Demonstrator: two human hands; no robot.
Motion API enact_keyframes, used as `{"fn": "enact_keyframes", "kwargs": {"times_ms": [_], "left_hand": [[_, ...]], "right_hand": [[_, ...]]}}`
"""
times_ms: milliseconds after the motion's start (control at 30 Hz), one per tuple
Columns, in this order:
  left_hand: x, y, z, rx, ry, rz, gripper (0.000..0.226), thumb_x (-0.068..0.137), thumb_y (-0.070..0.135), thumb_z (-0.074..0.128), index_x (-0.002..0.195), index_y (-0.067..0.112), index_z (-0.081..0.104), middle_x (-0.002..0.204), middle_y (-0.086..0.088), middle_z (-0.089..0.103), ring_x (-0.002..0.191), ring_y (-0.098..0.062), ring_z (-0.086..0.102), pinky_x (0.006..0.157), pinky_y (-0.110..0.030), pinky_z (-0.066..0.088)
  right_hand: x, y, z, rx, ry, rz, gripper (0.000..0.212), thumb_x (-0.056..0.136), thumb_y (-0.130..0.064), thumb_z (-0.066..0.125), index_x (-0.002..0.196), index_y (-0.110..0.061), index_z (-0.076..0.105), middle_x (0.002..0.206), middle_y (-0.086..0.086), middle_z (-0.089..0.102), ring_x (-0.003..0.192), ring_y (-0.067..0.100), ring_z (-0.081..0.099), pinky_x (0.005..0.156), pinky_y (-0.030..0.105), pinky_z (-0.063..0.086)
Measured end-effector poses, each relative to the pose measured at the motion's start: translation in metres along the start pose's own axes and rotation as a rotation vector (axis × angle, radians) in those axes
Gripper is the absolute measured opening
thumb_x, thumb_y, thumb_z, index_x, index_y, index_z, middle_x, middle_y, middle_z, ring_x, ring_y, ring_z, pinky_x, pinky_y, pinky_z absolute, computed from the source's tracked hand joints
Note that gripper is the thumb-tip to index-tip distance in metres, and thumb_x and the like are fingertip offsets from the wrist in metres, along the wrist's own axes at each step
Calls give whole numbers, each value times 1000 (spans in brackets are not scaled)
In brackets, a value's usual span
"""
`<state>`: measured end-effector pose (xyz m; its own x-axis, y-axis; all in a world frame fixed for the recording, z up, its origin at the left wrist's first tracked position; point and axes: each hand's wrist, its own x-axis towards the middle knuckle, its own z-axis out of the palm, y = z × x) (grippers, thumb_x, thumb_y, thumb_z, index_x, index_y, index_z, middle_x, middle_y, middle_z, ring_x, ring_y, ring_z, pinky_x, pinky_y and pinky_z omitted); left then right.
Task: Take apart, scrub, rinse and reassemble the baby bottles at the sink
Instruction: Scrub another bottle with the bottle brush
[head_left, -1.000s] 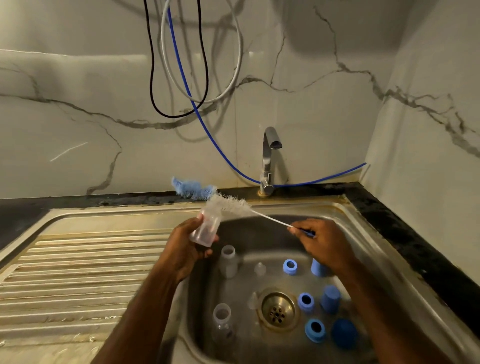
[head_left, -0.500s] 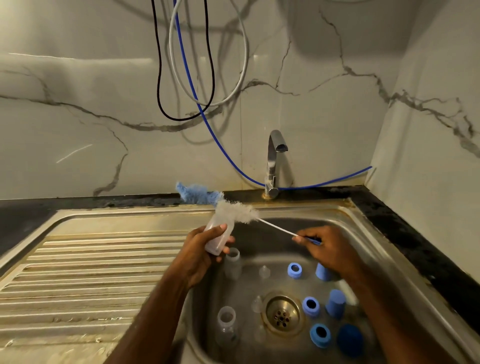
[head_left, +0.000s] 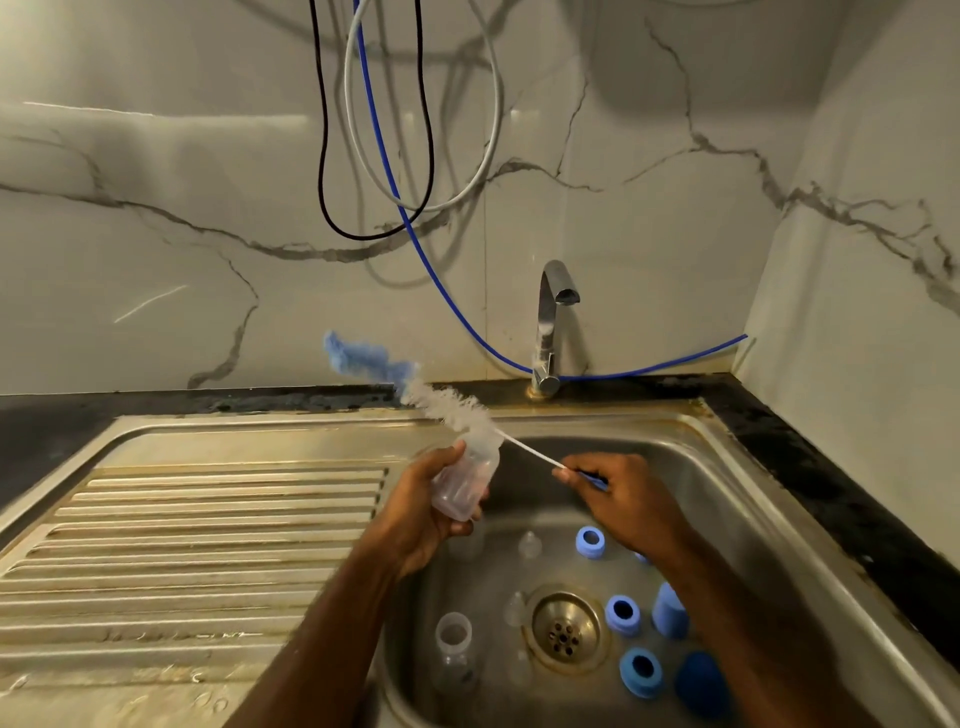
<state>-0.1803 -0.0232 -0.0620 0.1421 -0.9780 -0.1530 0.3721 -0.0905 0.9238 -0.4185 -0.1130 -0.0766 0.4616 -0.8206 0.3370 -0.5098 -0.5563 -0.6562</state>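
Baby bottles lie dismantled in the sink (head_left: 727, 457); my left hand (head_left: 415, 525) grips one bottle (head_left: 465, 483), my right hand (head_left: 631, 499) pinches the brush (head_left: 452, 408) just outside its mouth. Scrubbing seems underway; rinsing and reassembly remain.

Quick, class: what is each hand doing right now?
Left hand: grips the clear plastic baby bottle.
Right hand: pinches the thin white handle of the bottle brush.

The light is dim and warm, falling from above and behind the camera. A broad soft shadow darkens the wall (head_left: 675, 62) at top right, and the hanging cables (head_left: 374, 156) cast faint doubles. Dull glare lies on the ribbed drainboard (head_left: 208, 519). The brush bristles (head_left: 447, 408) smear with motion blur. Straight edges bow toward the frame's borders.
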Motion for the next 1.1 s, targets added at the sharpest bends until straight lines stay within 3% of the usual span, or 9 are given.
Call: {"fn": "enact_keyframes", "kwargs": {"times_ms": [100, 233, 367, 500, 633, 800, 933, 1033, 1100], "left_hand": [[0, 3, -3, -52, 69, 31, 62, 83, 41, 66, 131, 2, 55, 99, -21, 66, 73, -24, 64, 52, -28, 53], [-1, 11, -12, -133, 74, 38, 63, 82, 41, 62, 129, 0, 53, 90, -19, 63, 67, -23, 60, 52, -27, 51], [-2, 1, -2, -36, 39, 28, 69, 82, 47, 72, 131, 2, 55, 98, -21, 64, 76, -26, 64, 53, -29, 52], [-3, 11, -10, -152, 78, 51, 62, 83, 42, 62, 129, 1, 54, 89, -20, 63, 69, -24, 60, 51, -27, 52], [-4, 10, -14, -112, 52, 36, 63, 84, 43, 61, 130, 0, 54, 86, -18, 65, 69, -23, 61, 53, -27, 50], [-4, 3, 4, -56, 26, 25, 62, 84, 45, 62, 128, 2, 57, 90, -19, 66, 73, -24, 62, 55, -29, 51], [-5, 12, -13, -181, 2, 27, 62, 85, 43, 57, 129, -2, 54, 84, -18, 64, 67, -23, 59, 52, -27, 50], [-6, 9, -6, -131, -6, 16, 60, 85, 43, 58, 129, 1, 55, 89, -19, 66, 70, -23, 62, 53, -28, 53], [-6, 3, 4, -68, -15, -5, 60, 85, 44, 61, 129, 4, 57, 96, -20, 67, 75, -24, 65, 57, -30, 53]], "right_hand": [[0, 7, -10, -6, -40, 29, 10, 96, -31, 65, 99, -34, 74, 91, -16, 73, 88, 1, 67, 86, 34, 57], [-6, 26, -28, -26, 7, 97, 15, 94, -30, 68, 89, -44, 71, 88, -19, 73, 88, 1, 68, 88, 40, 57], [-2, 5, -8, 20, -20, 32, 13, 96, -37, 63, 99, -33, 75, 90, -12, 74, 87, 6, 69, 85, 40, 57], [0, 10, -13, -2, -39, 28, 13, 96, -37, 62, 97, -33, 75, 87, -14, 73, 85, 6, 68, 83, 42, 57], [-4, 21, -21, 1, -23, 68, 23, 87, -56, 58, 95, -40, 73, 87, -13, 74, 86, 8, 69, 85, 46, 56], [0, 1, -5, 26, -34, 4, 15, 98, -37, 60, 98, -30, 74, 85, -7, 73, 82, 9, 68, 82, 43, 57], [-3, 24, -24, 23, -51, 102, 17, 95, -26, 66, 86, -39, 73, 86, -16, 73, 86, 4, 68, 88, 44, 56], [-3, 18, -18, 41, -61, 58, 14, 96, -27, 65, 90, -34, 74, 84, -8, 73, 83, 10, 69, 84, 46, 56], [-1, 4, -7, 72, -41, -4, 13, 98, -30, 62, 93, -30, 75, 80, -7, 71, 78, 10, 67, 78, 40, 56]]}}
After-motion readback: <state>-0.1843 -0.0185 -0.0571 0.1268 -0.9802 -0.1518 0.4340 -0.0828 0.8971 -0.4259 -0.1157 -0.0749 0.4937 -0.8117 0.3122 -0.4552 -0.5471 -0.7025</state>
